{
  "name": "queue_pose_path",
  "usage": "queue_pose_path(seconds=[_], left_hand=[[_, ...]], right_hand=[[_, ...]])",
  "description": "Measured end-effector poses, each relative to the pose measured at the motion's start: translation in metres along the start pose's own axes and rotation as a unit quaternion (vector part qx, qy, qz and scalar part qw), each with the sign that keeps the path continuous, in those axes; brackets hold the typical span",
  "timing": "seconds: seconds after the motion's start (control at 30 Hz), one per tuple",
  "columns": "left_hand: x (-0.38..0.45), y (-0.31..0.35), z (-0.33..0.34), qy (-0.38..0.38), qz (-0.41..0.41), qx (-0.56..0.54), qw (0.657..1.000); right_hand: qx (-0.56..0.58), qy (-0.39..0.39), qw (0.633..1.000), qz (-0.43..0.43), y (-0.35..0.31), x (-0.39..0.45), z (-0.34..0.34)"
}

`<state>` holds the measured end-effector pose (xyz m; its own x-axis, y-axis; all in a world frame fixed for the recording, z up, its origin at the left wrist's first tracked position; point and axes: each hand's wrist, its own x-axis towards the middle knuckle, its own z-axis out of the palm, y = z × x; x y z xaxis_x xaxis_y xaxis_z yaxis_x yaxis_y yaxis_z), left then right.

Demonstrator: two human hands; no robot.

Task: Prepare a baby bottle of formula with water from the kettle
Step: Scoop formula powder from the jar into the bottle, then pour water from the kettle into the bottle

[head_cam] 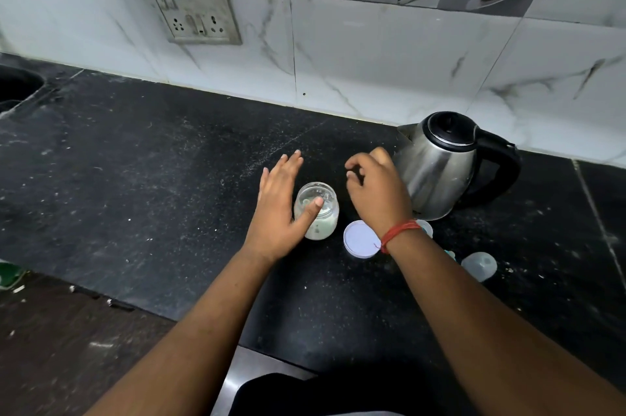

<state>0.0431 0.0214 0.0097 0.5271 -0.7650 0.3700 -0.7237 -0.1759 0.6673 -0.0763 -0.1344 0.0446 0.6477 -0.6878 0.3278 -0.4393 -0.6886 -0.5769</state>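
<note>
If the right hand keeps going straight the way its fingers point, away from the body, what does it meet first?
Probably nothing close: the right hand hangs between the open bottle and the kettle, heading over bare counter toward the tiled wall. The kettle's body sits beside its knuckles, so a slight rightward drift could brush it; depth is unclear.

Black stone counter (135, 178); white marbled wall tiles (372, 53); grimy socket plate (193, 7).

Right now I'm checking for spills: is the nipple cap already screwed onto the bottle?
No. The bottle stands open-mouthed on the counter, steadied by the left hand.
</note>
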Motion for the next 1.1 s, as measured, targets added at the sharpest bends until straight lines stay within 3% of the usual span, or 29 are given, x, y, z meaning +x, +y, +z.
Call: queue_pose_path(seconds=[0.23,0.47,0.57,0.77,1.1], left_hand=[[0.009,0.050,0.043,-0.050,0.090,-0.035,0.994],[0.001,0.080,0.094,-0.132,0.045,-0.098,0.985],[-0.003,0.086,0.113,-0.191,-0.002,-0.098,0.977],[-0.007,0.086,0.145,-0.239,-0.072,-0.115,0.961],[-0.007,0.083,0.160,-0.244,-0.118,-0.137,0.953]], right_hand=[[0.069,0.129,0.988,0.040,0.042,-0.023,-0.061],[0.077,0.172,0.978,0.092,0.092,-0.038,-0.104],[0.069,0.166,0.976,0.122,0.114,-0.046,-0.115],[0.077,0.146,0.971,0.176,0.142,-0.056,-0.130],[0.153,0.072,0.955,0.245,0.170,-0.018,-0.145]])
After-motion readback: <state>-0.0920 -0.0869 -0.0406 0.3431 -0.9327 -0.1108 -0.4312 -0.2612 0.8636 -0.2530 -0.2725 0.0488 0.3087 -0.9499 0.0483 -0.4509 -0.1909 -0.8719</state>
